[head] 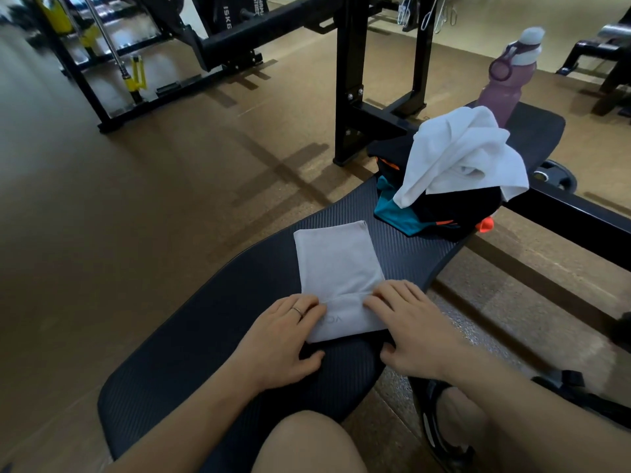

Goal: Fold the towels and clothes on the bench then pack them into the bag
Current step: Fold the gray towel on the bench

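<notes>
Bench [218,336]: black, ribbed padding, running from the near edge toward the upper right; a bare knee [307,445] at its near end.
Grey towel [336,268]: flat on the bench pad, folded into a narrow strip, near end doubled over with faint lettering on the flap.
Left hand [283,339]: palm down, fingers spread flat, fingertips pressing the left edge of the towel's folded flap; thin ring on one finger; gripping nothing.
Right hand [409,326]: palm down, fingers flat and slightly splayed, fingertips on the right edge of the same flap, thumb resting on the bench pad; nothing grasped.
White cloth [461,155]: crumpled, unfolded, draped over the top of the dark pile farther along the bench.
Dark pile [454,209]: black fabric with teal and orange patches, heaped on the bench beyond the grey towel and apart from it; bag or garment, cannot tell.
Pink bottle [508,76]: upright at the far end of the bench, behind the white cloth, pale cap with a loop.
Gym frame [348,80]: black steel uprights on the brown floor, left of the pile.
Sandal [440,421]: black, on a foot on the floor, right of the bench.
</notes>
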Demonstrator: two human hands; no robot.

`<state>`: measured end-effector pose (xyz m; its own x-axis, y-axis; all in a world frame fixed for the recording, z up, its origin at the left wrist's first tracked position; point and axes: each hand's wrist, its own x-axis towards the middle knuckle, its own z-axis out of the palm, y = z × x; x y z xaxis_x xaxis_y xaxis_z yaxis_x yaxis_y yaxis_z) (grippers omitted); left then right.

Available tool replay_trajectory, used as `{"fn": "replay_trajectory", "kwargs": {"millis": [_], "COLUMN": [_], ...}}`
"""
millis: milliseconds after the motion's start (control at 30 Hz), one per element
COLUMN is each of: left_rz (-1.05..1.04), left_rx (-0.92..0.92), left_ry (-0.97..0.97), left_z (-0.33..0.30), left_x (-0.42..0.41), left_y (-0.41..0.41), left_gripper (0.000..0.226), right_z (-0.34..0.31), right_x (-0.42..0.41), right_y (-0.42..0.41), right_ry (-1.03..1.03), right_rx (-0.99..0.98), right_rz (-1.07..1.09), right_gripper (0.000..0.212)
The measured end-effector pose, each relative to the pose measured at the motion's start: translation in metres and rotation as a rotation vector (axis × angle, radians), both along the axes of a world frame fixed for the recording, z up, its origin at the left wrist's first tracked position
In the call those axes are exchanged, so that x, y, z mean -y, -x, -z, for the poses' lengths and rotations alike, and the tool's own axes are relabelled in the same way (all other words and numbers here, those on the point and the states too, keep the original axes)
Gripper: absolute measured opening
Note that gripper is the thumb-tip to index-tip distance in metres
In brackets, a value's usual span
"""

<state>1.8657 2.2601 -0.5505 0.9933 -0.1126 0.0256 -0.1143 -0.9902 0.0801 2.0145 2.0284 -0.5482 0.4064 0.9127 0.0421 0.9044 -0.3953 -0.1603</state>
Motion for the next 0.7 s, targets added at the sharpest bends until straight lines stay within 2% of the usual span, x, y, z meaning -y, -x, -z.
{"fn": "replay_trajectory", "kwargs": {"millis": [100, 233, 367, 500, 600, 700], "left_rz": [-0.086, -0.223, -0.358, -0.465, -0.544, -0.583], "left_rx": [0.037, 0.132, 0.076, -0.005, 0.008, 0.054], "left_ry": [0.060, 0.210, 0.518, 0.721, 0.785, 0.742], "left_z": [0.003, -0.004, -0.020, -0.013, -0.003, 0.003], "left_x": [0.008, 0.017, 0.006, -0.002, -0.001, 0.004], "left_y": [-0.009, -0.017, -0.019, -0.027, -0.031, -0.033], "left_gripper": [0.043, 0.022, 0.016, 0.016, 0.016, 0.017], "right_z": [0.002, -0.003, -0.011, -0.008, -0.003, 0.001], "right_x": [-0.006, -0.009, -0.009, -0.015, -0.021, -0.027], "right_y": [-0.005, -0.013, -0.016, -0.026, -0.035, -0.039], "right_ry": [-0.034, -0.219, -0.402, -0.396, -0.362, -0.361], "right_rx": [-0.007, -0.046, -0.238, -0.550, -0.584, -0.652], "right_rz": [0.058, 0.159, 0.240, 0.425, 0.495, 0.530], "right_gripper": [0.043, 0.022, 0.015, 0.011, 0.015, 0.015]}}
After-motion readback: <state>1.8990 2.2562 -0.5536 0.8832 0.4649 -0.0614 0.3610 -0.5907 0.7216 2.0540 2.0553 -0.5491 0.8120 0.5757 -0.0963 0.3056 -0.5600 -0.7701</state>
